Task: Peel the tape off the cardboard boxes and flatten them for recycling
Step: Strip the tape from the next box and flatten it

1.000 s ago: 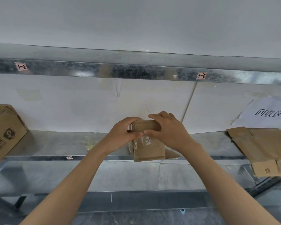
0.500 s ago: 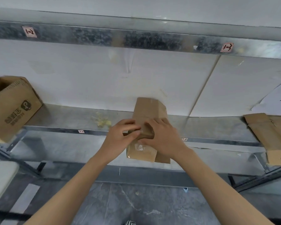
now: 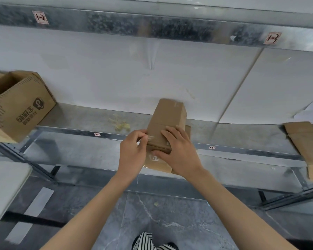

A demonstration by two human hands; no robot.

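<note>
A small brown cardboard box (image 3: pixel 167 120) is held in front of a metal shelf (image 3: pixel 242 138), its long side pointing away from me. My right hand (image 3: pixel 177 150) grips its near end, fingers over the top and thumb under the edge. My left hand (image 3: pixel 134 152) is at the box's left near corner, fingertips pinching a clear strip of tape (image 3: pixel 149 137) there. A printed flap of the box shows below my hands.
A larger open printed cardboard box (image 3: pixel 22 109) sits on the shelf at the left. Flattened cardboard (image 3: pixel 305 141) lies on the shelf at the right. A wad of peeled tape (image 3: pixel 120 124) rests on the shelf. A pale table corner (image 3: pixel 4 186) is at lower left.
The view tilted downward. The box has turned so its long side points away, and my left fingers moved to its left corner and pinched the tape.
</note>
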